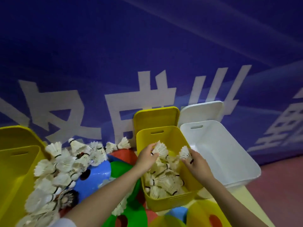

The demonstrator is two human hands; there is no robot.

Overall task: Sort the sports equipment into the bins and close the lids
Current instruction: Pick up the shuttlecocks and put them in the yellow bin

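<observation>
Your left hand (146, 158) pinches a shuttlecock (160, 148) and your right hand (197, 163) pinches a second shuttlecock (185, 152), both held over the open yellow bin (165, 200), which is partly filled with shuttlecocks. Just right of that bin stands an open white bin (229, 154). Left of it lies a heap of loose shuttlecocks (62, 164) over coloured cones (96, 176), with another yellow bin (14, 171) beyond.

Sports hall — shuttlecocks (62, 163), banner (147, 54)
</observation>
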